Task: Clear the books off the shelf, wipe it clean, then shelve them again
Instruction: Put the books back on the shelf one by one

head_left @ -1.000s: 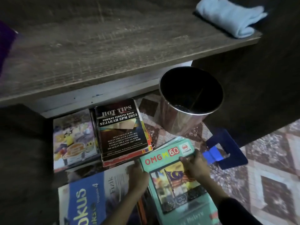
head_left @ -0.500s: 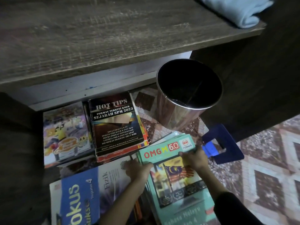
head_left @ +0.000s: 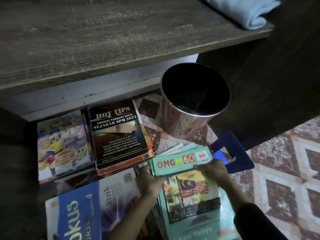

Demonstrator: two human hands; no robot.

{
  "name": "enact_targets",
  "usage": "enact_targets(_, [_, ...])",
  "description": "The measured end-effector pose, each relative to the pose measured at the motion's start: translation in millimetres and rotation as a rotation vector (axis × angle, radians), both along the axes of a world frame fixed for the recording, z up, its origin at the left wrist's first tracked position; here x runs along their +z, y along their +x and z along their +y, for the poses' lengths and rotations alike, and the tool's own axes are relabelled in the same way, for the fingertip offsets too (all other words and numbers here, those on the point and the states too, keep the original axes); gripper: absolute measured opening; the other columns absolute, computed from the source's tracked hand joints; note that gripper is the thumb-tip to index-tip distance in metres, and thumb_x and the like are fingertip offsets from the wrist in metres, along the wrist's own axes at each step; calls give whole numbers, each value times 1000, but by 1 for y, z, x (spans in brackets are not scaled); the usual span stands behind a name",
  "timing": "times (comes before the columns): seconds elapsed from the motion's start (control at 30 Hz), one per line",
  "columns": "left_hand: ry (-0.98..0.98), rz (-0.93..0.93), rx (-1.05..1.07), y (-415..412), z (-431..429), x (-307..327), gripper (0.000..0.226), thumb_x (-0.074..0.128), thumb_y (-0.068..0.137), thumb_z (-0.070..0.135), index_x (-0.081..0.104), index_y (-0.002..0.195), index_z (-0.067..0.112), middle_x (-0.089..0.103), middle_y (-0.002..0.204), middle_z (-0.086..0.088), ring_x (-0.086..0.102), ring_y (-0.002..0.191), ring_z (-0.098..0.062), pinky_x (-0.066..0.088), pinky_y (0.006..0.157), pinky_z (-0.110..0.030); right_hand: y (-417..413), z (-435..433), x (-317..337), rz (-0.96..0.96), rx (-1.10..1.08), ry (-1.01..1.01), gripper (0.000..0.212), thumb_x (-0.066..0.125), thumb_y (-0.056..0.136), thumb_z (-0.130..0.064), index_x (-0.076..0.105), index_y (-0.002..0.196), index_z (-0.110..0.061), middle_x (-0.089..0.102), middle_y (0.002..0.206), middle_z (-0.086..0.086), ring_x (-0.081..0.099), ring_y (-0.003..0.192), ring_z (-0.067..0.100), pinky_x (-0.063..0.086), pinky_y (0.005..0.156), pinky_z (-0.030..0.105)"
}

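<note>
- Dimly lit, the teal OMGM 6.0 book (head_left: 180, 161) lies on top of a floor stack, its near end cut off by the bottom edge of the view.
- Books under it show only as fanned edges, so their titles cannot be read.
- Left hand (head_left: 149, 182) holds the book's left edge in a closed grip, thumb on the cover, fingers hidden underneath.
- Right hand (head_left: 213, 170) grips the top right corner, fingers curled over the cover just below the logo; a dark sleeve covers its arm.
- Fokus Fizik book (head_left: 83, 210) lies just left of the left wrist, partly out of frame.
- Hot Tips Sejarah book (head_left: 117, 134) tops another pile beyond the hands, beside a cartoon-cover book (head_left: 62, 144) too blurred to read.
- Metal bin (head_left: 190, 122) stands upright on the patterned floor (head_left: 285, 161) beyond the right hand.
- Blue plastic object (head_left: 237, 153) sits beside the right hand, partly hidden and hard to identify.
- Wooden table (head_left: 121, 40) overhangs the piles; a light blue cloth (head_left: 245, 13), cut off at the top, rests near its right corner.
</note>
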State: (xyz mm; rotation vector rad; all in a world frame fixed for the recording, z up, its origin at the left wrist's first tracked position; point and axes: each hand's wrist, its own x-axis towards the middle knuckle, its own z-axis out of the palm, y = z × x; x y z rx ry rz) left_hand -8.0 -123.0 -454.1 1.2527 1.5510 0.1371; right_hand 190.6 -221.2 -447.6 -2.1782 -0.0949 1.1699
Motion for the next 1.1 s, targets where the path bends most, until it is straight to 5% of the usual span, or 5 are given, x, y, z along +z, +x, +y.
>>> enact_targets(0.23, [7,-279,25,6,-6,17,62,83,66,2,41,108,18,55,84,10,51,71,2,43,46,-4,2,-7,-1,129,-3,174,41,84,62,0,67,99,6,72,95,21,58,63,21,48,57,30])
enact_targets(0.63, [286,-534,5,21,-11,46,71,83,64,2,31,108,21,56,102,7,60,86,3,51,59,-11,-1,-12,50,28,-17,446,70,91,53,-16,58,111,3,72,99,16,71,86,33,59,76,45])
enact_targets(0.8, [481,-561,-6,19,-2,88,84,91,50,27,29,103,49,59,104,-5,67,88,-15,58,59,-26,-5,-14,101,37,-49,598,57,81,59,-6,60,111,1,72,100,16,71,88,34,60,72,40])
enact_targets(0.97, [576,-702,12,14,18,155,118,88,45,22,21,140,43,59,110,5,66,88,0,54,67,-15,-18,-9,165,-19,-56,725,51,80,58,-9,65,106,0,72,100,16,70,91,34,58,80,45])
enact_targets(1.1, [574,-751,25,9,34,209,75,86,41,26,52,108,25,66,94,9,65,82,0,53,67,-15,-31,2,227,-117,-46,823,57,80,56,-12,64,109,1,73,101,14,70,92,31,58,81,44])
